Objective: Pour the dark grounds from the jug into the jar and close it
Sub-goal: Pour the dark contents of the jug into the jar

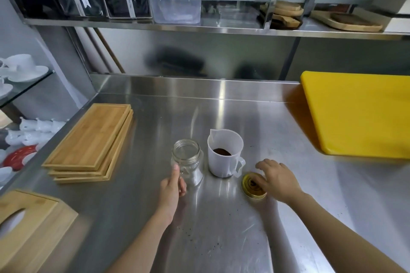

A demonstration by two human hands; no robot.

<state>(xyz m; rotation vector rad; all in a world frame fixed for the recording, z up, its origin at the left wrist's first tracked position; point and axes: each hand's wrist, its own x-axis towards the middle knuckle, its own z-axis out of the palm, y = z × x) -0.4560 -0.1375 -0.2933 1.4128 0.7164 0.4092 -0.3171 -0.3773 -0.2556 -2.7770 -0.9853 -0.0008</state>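
Note:
A clear glass jar (188,157) stands upright and lidless on the steel counter (221,228). My left hand (172,186) grips its near side, thumb against the glass. Just right of it stands a translucent white jug (224,153) with dark grounds (222,152) in its bottom, spout at the far left, handle toward me. The gold lid (251,186) lies flat on the counter near the jug's handle. My right hand (277,178) hovers over the lid's right side with fingers spread, fingertips touching or nearly touching it.
A stack of wooden trays (91,142) lies left of the jar. A yellow cutting board (359,113) fills the right. A wooden box (28,226) sits at the near left corner. A shelf overhead carries a plastic container (175,3). White cups (20,68) stand beyond the left edge.

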